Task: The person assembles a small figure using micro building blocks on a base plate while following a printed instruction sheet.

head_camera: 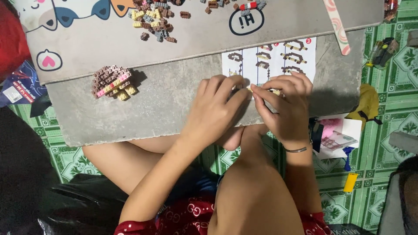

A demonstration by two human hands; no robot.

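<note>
My left hand and my right hand meet fingertip to fingertip over the near edge of a grey low table. Between the fingertips sits a small yellow and brown brick piece, mostly hidden, pinched by both hands. Under the hands lies a white instruction sheet with pictures of brick steps. A partly built brown, pink and yellow brick model rests on the table to the left of my left hand.
A pile of loose small bricks lies on a light mat with cartoon drawings at the back. A pink striped stick lies back right. On the green tiled floor right of the table are papers, a yellow cloth and a yellow tag.
</note>
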